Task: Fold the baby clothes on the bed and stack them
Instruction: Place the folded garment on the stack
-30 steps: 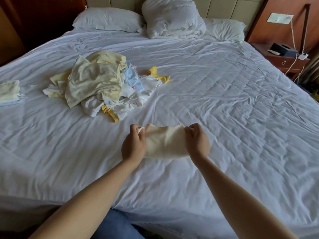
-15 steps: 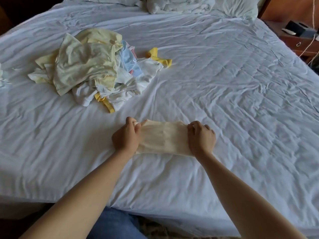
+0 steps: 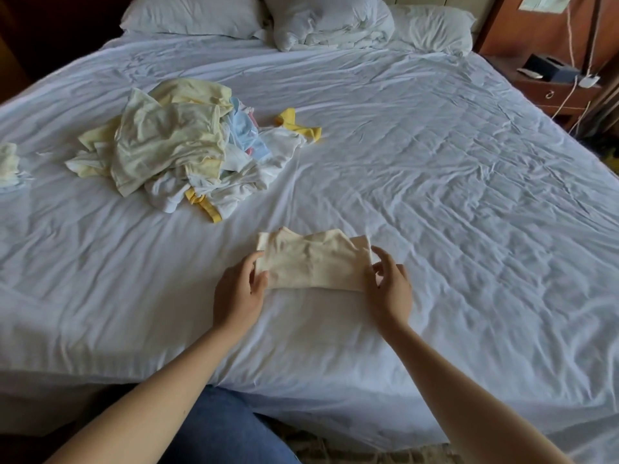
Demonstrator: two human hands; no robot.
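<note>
A folded cream baby garment (image 3: 315,262) lies flat on the white bed sheet (image 3: 452,202) near the front edge. My left hand (image 3: 239,293) pinches its left edge between thumb and fingers. At the garment's right edge, my right hand (image 3: 388,289) has its fingers loosely spread and only the fingertips touch the cloth. A heap of unfolded baby clothes (image 3: 174,152) in pale yellow, white and light blue lies further back on the left. A small folded pale piece (image 3: 8,160) sits at the far left edge of the view.
Pillows (image 3: 191,15) and a bunched duvet (image 3: 328,21) lie at the head of the bed. A wooden nightstand (image 3: 552,88) with a dark box and cables stands at the right. My knee in blue jeans (image 3: 227,430) is below the bed's front edge.
The cream garment was held up stretched between both hands, then came down flat onto the sheet. My right hand has loosened its grip on the right edge.
</note>
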